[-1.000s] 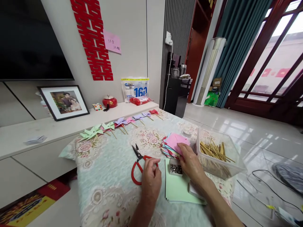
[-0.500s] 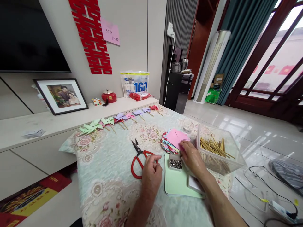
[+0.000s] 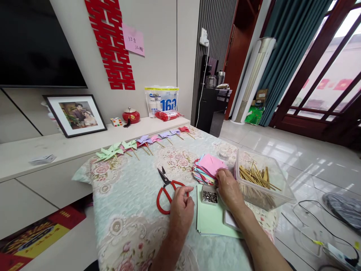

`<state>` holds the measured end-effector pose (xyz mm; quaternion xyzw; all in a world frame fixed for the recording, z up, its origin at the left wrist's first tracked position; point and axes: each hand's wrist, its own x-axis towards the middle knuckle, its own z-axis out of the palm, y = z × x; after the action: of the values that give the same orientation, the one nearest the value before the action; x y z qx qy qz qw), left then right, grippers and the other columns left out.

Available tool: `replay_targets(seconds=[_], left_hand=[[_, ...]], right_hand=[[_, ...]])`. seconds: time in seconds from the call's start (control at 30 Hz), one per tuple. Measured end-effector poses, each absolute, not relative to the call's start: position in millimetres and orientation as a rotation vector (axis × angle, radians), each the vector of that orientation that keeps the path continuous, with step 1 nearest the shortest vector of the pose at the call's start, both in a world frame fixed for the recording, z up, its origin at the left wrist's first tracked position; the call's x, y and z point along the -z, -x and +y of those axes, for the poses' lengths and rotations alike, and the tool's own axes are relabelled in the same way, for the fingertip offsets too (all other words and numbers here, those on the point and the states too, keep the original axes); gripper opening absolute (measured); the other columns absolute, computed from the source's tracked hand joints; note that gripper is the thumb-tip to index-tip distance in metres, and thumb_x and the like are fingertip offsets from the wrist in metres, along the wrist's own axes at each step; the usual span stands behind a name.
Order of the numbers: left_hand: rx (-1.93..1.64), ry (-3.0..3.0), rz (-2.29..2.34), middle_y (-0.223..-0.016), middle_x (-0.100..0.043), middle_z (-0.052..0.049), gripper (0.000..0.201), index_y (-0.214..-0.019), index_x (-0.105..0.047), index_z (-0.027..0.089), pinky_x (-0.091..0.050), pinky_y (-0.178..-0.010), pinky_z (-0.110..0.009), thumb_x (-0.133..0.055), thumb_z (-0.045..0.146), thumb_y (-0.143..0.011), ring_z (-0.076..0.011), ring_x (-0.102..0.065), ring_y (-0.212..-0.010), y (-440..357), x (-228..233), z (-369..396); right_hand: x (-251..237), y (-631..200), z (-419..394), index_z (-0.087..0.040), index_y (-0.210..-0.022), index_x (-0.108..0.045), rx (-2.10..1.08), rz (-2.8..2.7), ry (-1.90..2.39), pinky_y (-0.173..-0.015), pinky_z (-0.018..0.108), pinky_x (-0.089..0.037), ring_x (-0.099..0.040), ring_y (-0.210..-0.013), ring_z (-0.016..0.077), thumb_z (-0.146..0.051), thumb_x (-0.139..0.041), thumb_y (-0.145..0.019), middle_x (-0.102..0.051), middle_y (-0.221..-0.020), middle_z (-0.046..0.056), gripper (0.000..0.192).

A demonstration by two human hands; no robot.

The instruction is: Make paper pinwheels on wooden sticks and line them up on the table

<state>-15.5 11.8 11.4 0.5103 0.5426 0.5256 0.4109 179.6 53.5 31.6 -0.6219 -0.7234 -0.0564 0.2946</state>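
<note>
Low in the frame's centre, the left hand rests half-curled on the worktop, fingertips touching the scissors. Just right, the right hand pinches the paper stack beside the stick box.

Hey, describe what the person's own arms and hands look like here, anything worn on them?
Both forearms are bare as far as the frame shows: no sleeves, gloves or wristbands in view. The left hand and the right hand show no rings or watch that can be made out, and the fingernails look short and unpainted. The upper arms lie outside the picture, so any sleeve higher up cannot be told.
</note>
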Motion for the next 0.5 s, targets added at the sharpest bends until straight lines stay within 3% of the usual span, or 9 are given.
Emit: replay_targets(seconds=[0.33,0.5], left_hand=[[-1.228,-1.156,1.293,-0.054,-0.053,0.005,0.028,-0.098,-0.065,0.017,-0.041,-0.055,-0.026,-0.055,0.018,-0.072,-0.0148,-0.053,-0.051,14.4,-11.0,11.4],[-1.243,-1.016,1.2,-0.078,-0.07,-0.004,0.027,-0.093,-0.065,0.015,-0.044,-0.054,-0.025,-0.059,0.017,-0.067,-0.014,-0.061,-0.056,11.9,-11.1,14.7]], right_hand=[[-40.7,-175.8,48.6,-0.02,-0.093,-0.053,0.197,-1.862,1.448,-0.084,0.036,-0.048,-0.061,-0.095,0.024,-0.015,-0.037,-0.098,-0.064,-0.103,0.013,0.018],[-44.0,-172.3,45.9,-0.021,-0.088,-0.051,0.184,-1.841,1.362,-0.081,0.034,-0.049,-0.062,-0.091,0.0219,-0.015,-0.037,-0.099,-0.064,-0.099,0.01,0.018]])
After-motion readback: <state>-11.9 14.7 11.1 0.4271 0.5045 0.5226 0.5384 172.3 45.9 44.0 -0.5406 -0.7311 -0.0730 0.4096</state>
